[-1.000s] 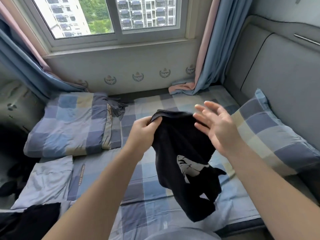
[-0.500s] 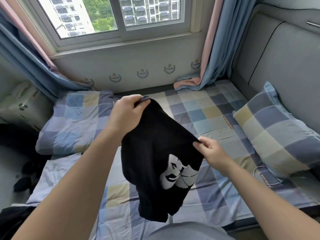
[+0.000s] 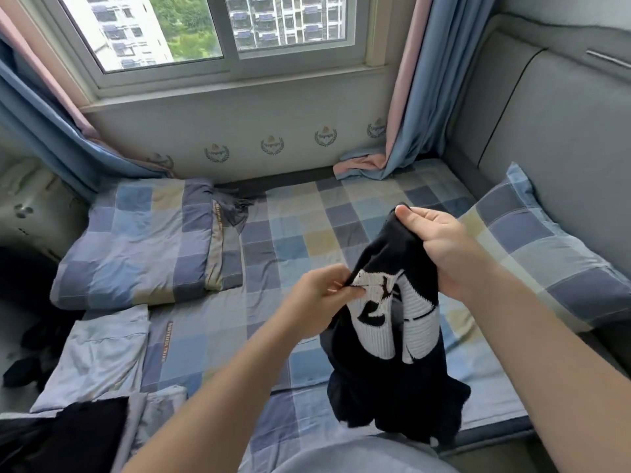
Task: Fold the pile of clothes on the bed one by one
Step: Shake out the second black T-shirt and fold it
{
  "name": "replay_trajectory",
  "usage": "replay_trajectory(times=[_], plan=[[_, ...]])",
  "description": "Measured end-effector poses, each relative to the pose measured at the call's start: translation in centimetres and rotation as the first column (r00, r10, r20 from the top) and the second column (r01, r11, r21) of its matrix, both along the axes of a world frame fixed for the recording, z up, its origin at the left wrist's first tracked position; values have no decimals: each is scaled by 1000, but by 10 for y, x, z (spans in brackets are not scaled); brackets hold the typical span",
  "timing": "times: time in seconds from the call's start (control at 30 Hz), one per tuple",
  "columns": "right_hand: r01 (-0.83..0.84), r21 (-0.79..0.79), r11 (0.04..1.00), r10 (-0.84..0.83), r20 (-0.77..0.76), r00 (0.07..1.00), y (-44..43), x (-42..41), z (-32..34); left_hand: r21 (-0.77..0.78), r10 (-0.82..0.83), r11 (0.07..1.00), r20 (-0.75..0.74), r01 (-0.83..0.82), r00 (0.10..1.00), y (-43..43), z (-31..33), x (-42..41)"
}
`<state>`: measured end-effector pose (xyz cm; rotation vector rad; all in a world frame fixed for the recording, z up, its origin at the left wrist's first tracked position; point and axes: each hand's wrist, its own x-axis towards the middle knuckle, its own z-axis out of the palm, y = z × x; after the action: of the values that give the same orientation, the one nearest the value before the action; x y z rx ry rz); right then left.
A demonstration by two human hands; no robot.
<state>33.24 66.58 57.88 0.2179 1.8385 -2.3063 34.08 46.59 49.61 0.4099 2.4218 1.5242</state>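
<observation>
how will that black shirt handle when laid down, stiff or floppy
Probably very floppy: the black shirt hangs in loose bunches below the left hand and right hand gripping it. Likely light, since finger grips alone carry it. It may slump and wrinkle on the bed unless spread flat.

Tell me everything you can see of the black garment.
The black garment looks like soft knit fabric with a large white print facing the camera. It hangs bunched and unfolded above the checked bed, its lower part drooping in loose folds. The right hand grips its top edge; the left hand pinches it lower, at the print's upper left corner. Whether its hem touches anything cannot be told.
</observation>
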Motion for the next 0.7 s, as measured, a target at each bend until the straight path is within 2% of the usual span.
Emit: replay_trajectory(times=[0.13,0.27,0.4,0.47,0.57,0.6,0.7], plan=[[40,4,999,-41,66,997,20,0,2,140,-26,990,-4,27,1000,0,11,-4],[25,48,999,-29,90,996,32,-2,3,82,-78,994,23,76,997,-2,16,-12],[-34,81,996,30,52,998,39,-5,3,158,-181,974,124,160,976,2,25,-11],[-64,124,990,61,23,998,41,-8,4,233,-184,962,159,144,970,1,31,-10],[-133,140,981,134,4,991,44,-11,2,325,-167,944,296,66,940,-2,31,-10],[-159,134,978,160,4,987,44,-11,1,293,-124,955,265,43,956,-3,29,-11],[-155,192,969,156,8,988,44,-15,-6,131,100,986,41,-104,994,-7,30,-18]])
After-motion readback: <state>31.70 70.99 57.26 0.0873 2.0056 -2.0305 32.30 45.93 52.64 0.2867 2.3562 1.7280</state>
